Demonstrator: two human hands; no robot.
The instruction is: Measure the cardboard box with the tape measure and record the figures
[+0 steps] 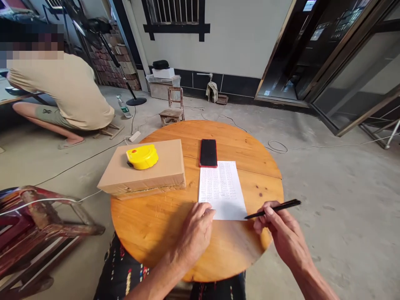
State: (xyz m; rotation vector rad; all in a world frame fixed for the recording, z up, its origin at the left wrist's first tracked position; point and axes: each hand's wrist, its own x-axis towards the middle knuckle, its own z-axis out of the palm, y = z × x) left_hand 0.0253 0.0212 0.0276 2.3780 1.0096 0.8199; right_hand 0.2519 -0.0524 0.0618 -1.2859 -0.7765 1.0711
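Observation:
A white sheet of paper (222, 187) with rows of small print or writing lies on the round wooden table (156, 233). At its lower left corner rests my left hand (196, 227), fingers curled together and pressing on the paper's edge. My right hand (281, 227) grips a black pen (275, 208) between thumb and fingers. The pen's tip is at the sheet's lower right corner; whether it touches cannot be made out. A phone with a red edge (208, 153), its screen dark, overlaps the top of the paper.
On the table's left stands a cardboard box (146, 179) with a yellow tape measure (143, 157) on top. A wooden chair (46, 225) is at left, a small chair (173, 108) beyond the table. Cables (276, 146) cross the floor. A seated person (65, 87) faces away.

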